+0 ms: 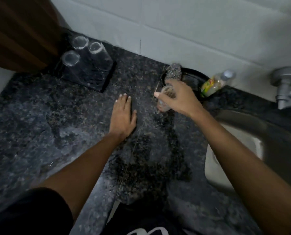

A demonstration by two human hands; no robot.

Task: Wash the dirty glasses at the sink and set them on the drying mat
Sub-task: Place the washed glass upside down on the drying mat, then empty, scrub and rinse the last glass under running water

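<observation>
The right hand (177, 97) grips a dirty glass (166, 99) from above and the side, fingers curled round its wall, thumb out to the left. The glass stands roughly upright, its long axis vertical, just over or on the desk (39, 124); whether its base touches, I cannot tell. The sink (243, 150) lies to the right and nearer, so the coming carry is probably a short rightward one, and the right hand is plainly the better placed. The left hand (123, 116) lies flat on the desk with fingers straight, holding nothing, just left of the glass.

Just behind the glass sit a scrubber (173, 72), a dark dish (195, 77) and a soap bottle (214, 83); the tap (285, 85) is far right. Three glasses (81, 51) stand upturned on the mat (97, 75), far left, well apart from the hands. Nothing seems to block the way to the sink.
</observation>
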